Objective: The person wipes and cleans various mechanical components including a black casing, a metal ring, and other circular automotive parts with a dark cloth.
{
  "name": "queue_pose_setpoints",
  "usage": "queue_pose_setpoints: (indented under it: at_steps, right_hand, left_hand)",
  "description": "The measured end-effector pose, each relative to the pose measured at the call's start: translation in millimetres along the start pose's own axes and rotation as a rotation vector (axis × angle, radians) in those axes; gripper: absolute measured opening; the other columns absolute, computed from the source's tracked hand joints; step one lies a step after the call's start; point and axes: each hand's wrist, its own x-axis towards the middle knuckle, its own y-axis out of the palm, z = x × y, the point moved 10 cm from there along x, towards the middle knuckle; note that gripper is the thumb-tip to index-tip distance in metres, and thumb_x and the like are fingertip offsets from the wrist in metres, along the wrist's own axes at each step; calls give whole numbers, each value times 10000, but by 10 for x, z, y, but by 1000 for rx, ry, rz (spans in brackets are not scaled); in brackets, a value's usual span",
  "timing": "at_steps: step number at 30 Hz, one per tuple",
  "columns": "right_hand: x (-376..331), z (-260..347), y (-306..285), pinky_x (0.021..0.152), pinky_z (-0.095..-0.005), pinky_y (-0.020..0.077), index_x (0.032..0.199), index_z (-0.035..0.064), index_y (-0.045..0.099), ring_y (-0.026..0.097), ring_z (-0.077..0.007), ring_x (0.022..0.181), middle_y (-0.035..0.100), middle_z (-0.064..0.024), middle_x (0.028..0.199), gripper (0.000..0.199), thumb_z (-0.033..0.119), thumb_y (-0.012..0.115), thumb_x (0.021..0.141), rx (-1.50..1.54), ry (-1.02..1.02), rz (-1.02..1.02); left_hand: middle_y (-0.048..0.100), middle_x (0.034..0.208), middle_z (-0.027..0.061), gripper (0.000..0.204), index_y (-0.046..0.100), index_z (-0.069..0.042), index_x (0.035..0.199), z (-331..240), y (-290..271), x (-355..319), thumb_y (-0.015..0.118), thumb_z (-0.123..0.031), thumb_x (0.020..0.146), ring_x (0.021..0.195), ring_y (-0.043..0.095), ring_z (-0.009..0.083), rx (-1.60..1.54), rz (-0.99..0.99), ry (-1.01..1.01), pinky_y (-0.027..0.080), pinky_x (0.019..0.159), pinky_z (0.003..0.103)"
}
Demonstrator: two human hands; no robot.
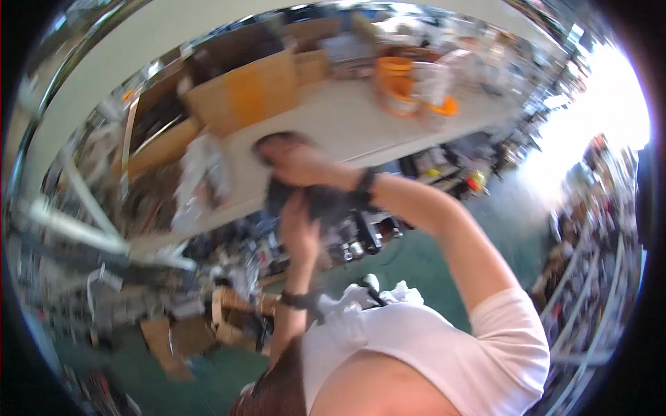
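Note:
Both my hands are together at the front edge of a pale shelf board [336, 135], smeared by motion. A dark, soft-looking thing [279, 195] is between them; its kind is too blurred to make out. My right hand [300, 165] reaches over from the right and has its fingers closed on the upper part of it. Below, my left hand [300, 227] comes up from underneath, its fingers against the thing's lower part and partly hidden by it. Dark bands circle both wrists.
On the shelf stand a cardboard box [244, 90] with yellow tape, orange-and-white buckets [397, 83] and a clear plastic bag [200, 173]. A lower level is crowded with small items. Flattened cardboard [177, 343] lies on the green floor [416, 270]. More laden racks [590, 277] line the right.

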Motion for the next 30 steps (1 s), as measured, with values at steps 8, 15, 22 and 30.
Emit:
queue_pose_setpoints:
  at_steps: [8, 15, 22, 30]
  right_hand:
    - [105, 464, 161, 938, -454, 302, 1103, 99, 535, 445, -261, 1120, 533, -56, 1150, 375, 253, 506, 762, 215, -267, -39]
    - [6, 404, 265, 1015, -486, 212, 1212, 126, 496, 334, -250, 1242, 429, -10, 1311, 434, 337, 432, 838, 302, -185, 77]
    - [19, 418, 292, 1022, -469, 215, 1194, 109, 515, 348, -242, 1238, 449, -12, 1296, 422, 308, 464, 825, 301, -200, 40]
    - [72, 467, 326, 1035, -464, 186, 1220, 100, 481, 314, -251, 1259, 408, -34, 1328, 453, 327, 446, 830, 277, -190, 104]
  left_hand:
    - [449, 1232, 229, 429, 448, 55, 1160, 115, -54, -162, 420, -295, 913, 1132, 425, 384, 98, -145, 67, 323, 961, 458]
    - [413, 1278, 204, 385, 415, 6, 1226, 29, 32, -282, 412, -230, 922, 1178, 399, 344, 62, -145, 54, 313, 996, 424]
    - [368, 1322, 178, 409, 369, -14, 1276, 134, 60, -324, 439, -193, 915, 1202, 374, 318, 60, -121, 27, 299, 1003, 406]
    - [392, 1293, 207, 388, 391, 2, 1239, 28, -42, -320, 442, -197, 911, 1185, 387, 353, 104, -159, 52, 295, 1011, 423]
